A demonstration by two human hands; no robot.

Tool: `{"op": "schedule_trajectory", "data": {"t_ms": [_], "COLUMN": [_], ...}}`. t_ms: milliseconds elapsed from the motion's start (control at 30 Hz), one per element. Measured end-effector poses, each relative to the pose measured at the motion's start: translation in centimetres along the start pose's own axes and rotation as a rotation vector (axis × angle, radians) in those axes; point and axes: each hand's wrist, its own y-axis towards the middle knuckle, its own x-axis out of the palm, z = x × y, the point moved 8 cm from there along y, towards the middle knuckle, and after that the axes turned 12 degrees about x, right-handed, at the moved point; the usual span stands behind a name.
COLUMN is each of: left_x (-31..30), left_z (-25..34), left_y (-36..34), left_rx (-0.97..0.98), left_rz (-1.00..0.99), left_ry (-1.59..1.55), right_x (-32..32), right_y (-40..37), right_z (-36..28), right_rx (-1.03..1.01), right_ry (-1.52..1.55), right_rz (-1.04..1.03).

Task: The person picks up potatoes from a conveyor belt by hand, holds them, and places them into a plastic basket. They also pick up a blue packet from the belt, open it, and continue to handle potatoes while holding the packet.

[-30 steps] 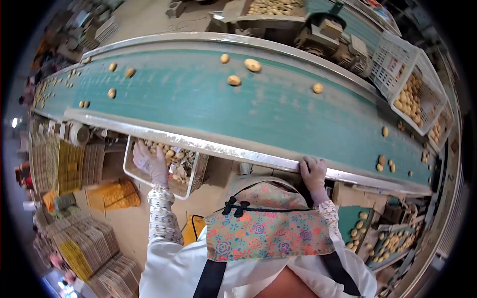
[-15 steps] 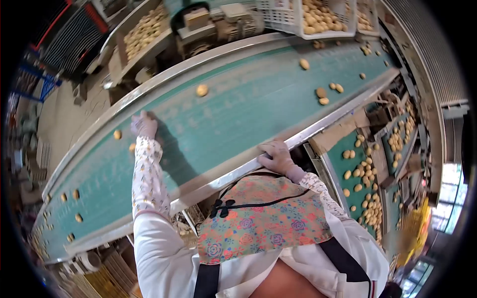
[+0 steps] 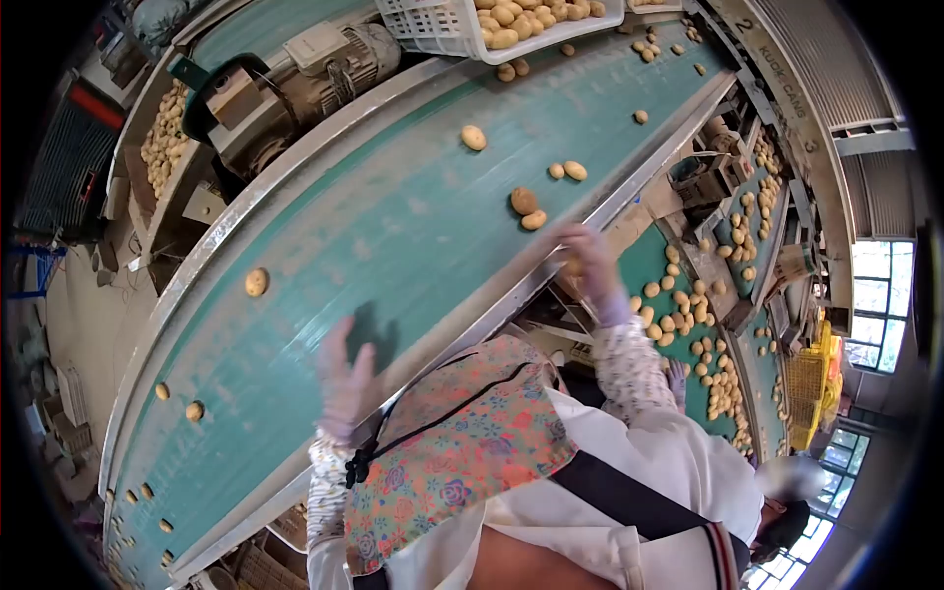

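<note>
Potatoes lie scattered on a wide green conveyor belt (image 3: 393, 265). My left hand (image 3: 346, 385), in a thin pale glove, hovers over the near side of the belt with its fingers spread and nothing in them. One potato (image 3: 257, 282) lies beyond it, toward the far rail. My right hand (image 3: 592, 267), gloved too and slightly blurred, is at the near metal rail (image 3: 629, 192) with its fingers curled. A tan patch shows by those fingers, but I cannot make out what it is. Nearest to this hand on the belt are a darker brown potato (image 3: 523, 201) and a yellow potato (image 3: 534, 220).
A white crate (image 3: 433, 28) of potatoes stands at the far edge, beside a motor (image 3: 339, 64). Lower at right, a second green belt (image 3: 644, 258) carries many potatoes. Another person's gloved hand (image 3: 677, 383) is there. A yellow crate (image 3: 808, 379) stands farther right.
My left hand has come back from the far side toward the near rail. My right hand has lifted from its rest on the rail. The view has turned, and potatoes have shifted leftward.
</note>
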Motion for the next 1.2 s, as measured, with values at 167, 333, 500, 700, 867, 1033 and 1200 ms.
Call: {"op": "schedule_trajectory", "data": {"t_ms": [167,333,500,700,867,1033,1200], "left_x": [-2.3,3.3,5.9,5.0,10.1,12.7,12.3], "left_z": [-9.7,-3.2,2.7,-0.8,5.7,6.0,1.6], "left_y": [-8.6,0.1,1.8,-2.0,4.4,7.4,16.4], "left_rx": [-0.679,-0.290,-0.050,-0.369,0.253,0.294,0.172], "left_rz": [0.227,-0.005,-0.059,0.011,-0.158,-0.239,0.014], "left_ry": [-0.340,-0.053,-0.067,-0.093,0.044,0.209,0.524], "right_x": [-18.1,7.3,12.6,2.2,-0.2,-19.8,-21.0], "right_y": [-0.7,5.9,9.9,11.3,6.6,-1.5,5.5], "right_z": [-2.7,0.5,2.7,2.5,1.2,-1.5,-1.5], "right_rx": [-0.239,-0.515,-0.423,-0.037,-0.361,-0.141,-0.014], "right_ry": [-1.381,-0.945,-1.105,-1.390,-1.030,-1.172,-1.319], "right_rz": [1.148,0.256,0.046,0.208,0.345,1.127,0.956]}}
